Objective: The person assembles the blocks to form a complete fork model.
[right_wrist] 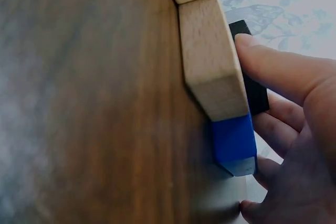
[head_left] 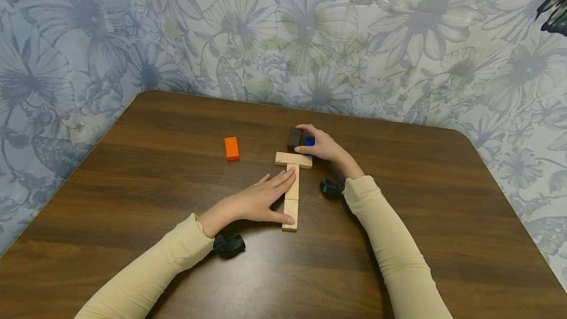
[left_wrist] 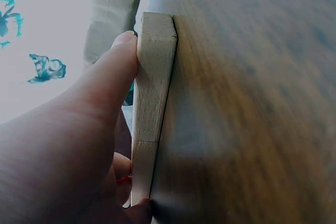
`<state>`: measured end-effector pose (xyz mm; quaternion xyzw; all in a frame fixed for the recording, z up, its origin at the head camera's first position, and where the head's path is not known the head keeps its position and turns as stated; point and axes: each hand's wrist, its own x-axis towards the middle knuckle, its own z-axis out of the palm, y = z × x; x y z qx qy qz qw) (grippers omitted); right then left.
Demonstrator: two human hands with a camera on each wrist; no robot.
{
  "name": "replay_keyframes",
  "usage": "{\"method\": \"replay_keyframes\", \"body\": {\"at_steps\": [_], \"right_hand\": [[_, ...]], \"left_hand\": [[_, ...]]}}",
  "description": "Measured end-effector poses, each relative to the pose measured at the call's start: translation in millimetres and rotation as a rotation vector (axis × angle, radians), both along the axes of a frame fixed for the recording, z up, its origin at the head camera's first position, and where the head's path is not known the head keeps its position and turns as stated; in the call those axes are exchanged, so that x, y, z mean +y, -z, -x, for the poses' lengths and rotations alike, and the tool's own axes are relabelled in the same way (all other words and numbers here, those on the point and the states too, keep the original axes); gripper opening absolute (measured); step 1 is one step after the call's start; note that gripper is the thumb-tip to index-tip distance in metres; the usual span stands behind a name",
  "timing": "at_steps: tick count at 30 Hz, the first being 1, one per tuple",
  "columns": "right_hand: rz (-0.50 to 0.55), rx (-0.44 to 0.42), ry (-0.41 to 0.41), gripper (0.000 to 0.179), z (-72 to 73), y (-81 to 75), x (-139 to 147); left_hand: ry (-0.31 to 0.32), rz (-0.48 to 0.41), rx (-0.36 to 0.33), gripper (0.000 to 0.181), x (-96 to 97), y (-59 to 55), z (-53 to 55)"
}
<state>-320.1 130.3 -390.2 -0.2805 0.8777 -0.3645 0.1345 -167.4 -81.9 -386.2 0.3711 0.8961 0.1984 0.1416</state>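
Observation:
Two plain wooden blocks [head_left: 292, 188] lie end to end, pointing away from me. A third wooden block [head_left: 293, 160] lies crosswise at their far end, forming a T. My left hand [head_left: 261, 198] rests on the end-to-end pair, fingers extended over the farther one and thumb on the nearer one. Just beyond the crosspiece, my right hand [head_left: 325, 146] pinches a dark block [head_left: 294, 139] between thumb and fingers. A blue block [right_wrist: 233, 139] sits beside the crosspiece's right part, mostly hidden under the right hand in the head view.
An orange block [head_left: 232, 148] lies apart, left of the T. The brown wooden table [head_left: 133, 186] has its far edge near a flower-patterned cloth [head_left: 274, 38]. A black wrist camera hangs by each cuff, the left one [head_left: 229, 246] and the right one [head_left: 332, 187].

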Motion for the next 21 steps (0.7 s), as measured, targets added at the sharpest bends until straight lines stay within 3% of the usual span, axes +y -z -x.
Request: {"method": "replay_keyframes", "body": {"at_steps": [5, 12, 16, 21], "right_hand": [[-0.046, 0.014, -0.022, 0.066, 0.8, -0.2, -1.5], [-0.038, -0.044, 0.005, 0.064, -0.1, -1.6, -1.2], [-0.041, -0.016, 0.030, 0.062, 0.6, -0.5, -3.9], [-0.071, 0.020, 0.003, 0.057, 1.8, -0.2, -6.9]], "left_hand": [[-0.002, 0.000, -0.003, 0.099, 0.4, -1.1, -1.4], [-0.004, -0.002, -0.005, 0.099, 1.3, -1.5, -2.6], [-0.008, 0.001, -0.009, 0.099, 1.7, -0.8, -3.1], [-0.008, 0.002, -0.005, 0.100, 2.1, -0.2, -2.6]]}}
